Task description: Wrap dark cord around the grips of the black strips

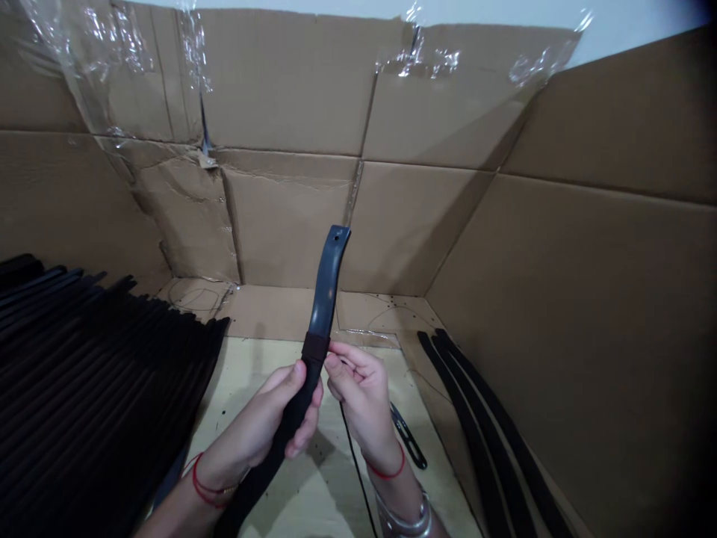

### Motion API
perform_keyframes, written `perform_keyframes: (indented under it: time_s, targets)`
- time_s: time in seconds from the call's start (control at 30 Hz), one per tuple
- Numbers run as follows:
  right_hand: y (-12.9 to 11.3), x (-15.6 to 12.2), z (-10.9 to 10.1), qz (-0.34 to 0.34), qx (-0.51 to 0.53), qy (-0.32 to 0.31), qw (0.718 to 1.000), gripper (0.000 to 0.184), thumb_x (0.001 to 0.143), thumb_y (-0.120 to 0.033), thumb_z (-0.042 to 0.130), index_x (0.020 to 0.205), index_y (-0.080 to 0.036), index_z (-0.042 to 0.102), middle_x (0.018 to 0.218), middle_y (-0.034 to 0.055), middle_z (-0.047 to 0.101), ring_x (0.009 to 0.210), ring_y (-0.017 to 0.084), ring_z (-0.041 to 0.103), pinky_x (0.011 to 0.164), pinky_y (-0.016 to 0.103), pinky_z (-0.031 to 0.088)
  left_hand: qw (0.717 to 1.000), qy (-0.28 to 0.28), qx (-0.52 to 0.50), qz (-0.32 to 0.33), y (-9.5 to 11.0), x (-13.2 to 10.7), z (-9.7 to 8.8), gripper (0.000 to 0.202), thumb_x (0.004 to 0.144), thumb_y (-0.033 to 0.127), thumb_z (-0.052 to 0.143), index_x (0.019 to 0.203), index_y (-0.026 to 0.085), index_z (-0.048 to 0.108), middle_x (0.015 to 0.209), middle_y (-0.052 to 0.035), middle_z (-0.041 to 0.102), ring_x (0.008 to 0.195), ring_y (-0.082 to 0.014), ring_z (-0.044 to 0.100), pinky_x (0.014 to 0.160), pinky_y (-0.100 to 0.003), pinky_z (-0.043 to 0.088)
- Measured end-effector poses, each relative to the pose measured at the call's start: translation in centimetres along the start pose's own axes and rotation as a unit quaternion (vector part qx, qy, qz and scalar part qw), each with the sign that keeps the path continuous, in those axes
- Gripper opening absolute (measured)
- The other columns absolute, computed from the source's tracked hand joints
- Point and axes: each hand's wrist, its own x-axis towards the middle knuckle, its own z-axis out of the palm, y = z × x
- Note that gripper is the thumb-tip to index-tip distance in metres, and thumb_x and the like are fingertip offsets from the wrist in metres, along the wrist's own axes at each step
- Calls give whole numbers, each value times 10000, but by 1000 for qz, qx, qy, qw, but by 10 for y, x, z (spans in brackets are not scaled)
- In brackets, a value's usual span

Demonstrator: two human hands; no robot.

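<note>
Strap (326, 288) stood curved upward in my left hand (261, 422), its fingers closed around it, while my right hand (361, 396) pinched narrowly against its dark band (315, 347).

A curved slate-blue strip (328, 280), its upper end narrowed and pierced by a small hole, stands nearly upright, leaning slightly right. A dark brown wrap (315, 347) circles it; below that the strip turns black and runs down-left, gripped in the left hand (252, 426). The right hand's fingers (350, 357) pinch together just beside the wrap.
</note>
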Motion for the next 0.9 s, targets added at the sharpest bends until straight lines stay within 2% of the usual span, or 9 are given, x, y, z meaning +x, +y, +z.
perform_keyframes:
  time_s: [0.07,0.13,0.23,0.47,0.7,0.8,0.87,0.9]
  targets:
    - [-2,-3,3,-56,-76,54,994,156,813,-321,709,817,-171,753,540,3,632,447,123,528,409,224,408,1000,7,-15,3,1,1,1,445,924,578,425,801,159,511,446,71,414,339,-45,290,351,-155,226]
    - [-3,-5,5,-106,-140,93,980,123,835,-261,677,785,-172,746,540,17,656,491,155,595,451,245,470,1000,9,-23,8,1,3,1,434,916,569,456,801,154,510,479,82,384,362,-34,269,361,-146,212]
    - [-2,-8,8,-134,-179,104,969,117,845,-215,655,772,-171,735,525,17,661,469,154,602,430,241,468,1000,7,-28,7,2,5,1,427,915,565,463,808,154,507,504,86,361,373,-29,254,365,-146,195]
    - [0,-11,8,-145,-186,121,964,97,848,-190,655,771,-183,713,539,5,655,457,142,584,424,236,456,999,32,-10,22,1,6,2,433,907,572,478,831,148,519,518,74,391,386,-33,302,388,-156,201]
    - [-2,-2,8,-62,-85,85,991,165,815,-305,707,716,-174,709,555,16,652,505,146,587,458,235,459,998,46,20,47,-1,4,4,465,890,615,471,838,156,519,480,82,392,367,-39,302,392,-160,226]
    - [0,3,4,4,1,32,999,235,753,-394,767,748,-162,733,525,-19,592,408,74,430,378,186,324,999,16,8,35,-5,2,0,466,901,618,443,829,163,513,434,84,403,328,-43,291,365,-155,245]
    - [0,4,-1,62,62,-33,996,309,727,-437,783,846,-153,754,484,-49,528,363,36,298,347,167,190,999,-40,-24,20,-9,0,-5,466,917,619,393,828,175,505,398,82,409,288,-56,287,327,-158,254]
    - [-2,4,-3,89,83,-71,990,347,725,-451,783,894,-149,758,468,-55,509,355,29,275,348,165,147,996,-78,-40,8,-11,0,-8,470,925,619,361,829,181,503,383,78,413,269,-65,293,308,-162,260]
